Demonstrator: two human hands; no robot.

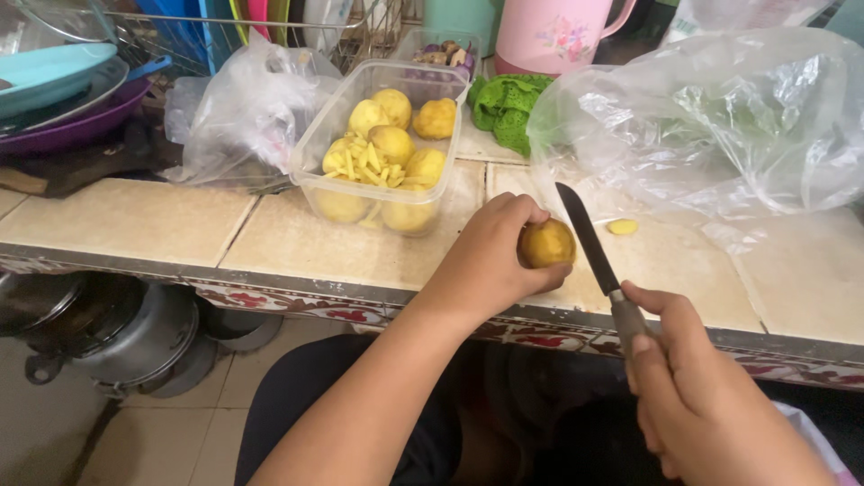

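Head view looks down on a tiled counter (135,220) where two bare hands work. Left hand (490,256) is curled round a peeled yellow potato (547,243), fingers closed over its top and near side, holding it at the counter's front edge. Right hand (697,396) is closed round the handle of a knife (589,238) — the dark blade points away from the person and runs just beside the potato on its right, very near it; whether the edge touches the potato cannot be told. A small yellow scrap (622,227) lies on the counter just right of the blade. Farther back stands a clear plastic tub (360,108) holding more peeled potatoes and a heap of yellow strips. A crumpled clear bag (243,117) sits to the left of the tub, and a much larger clear bag (720,117) fills the right side of the counter. Behind the tub lies a green knitted cloth (506,106), and behind that a pink jug (551,36). Metal pots (126,337) sit under the counter at the left.
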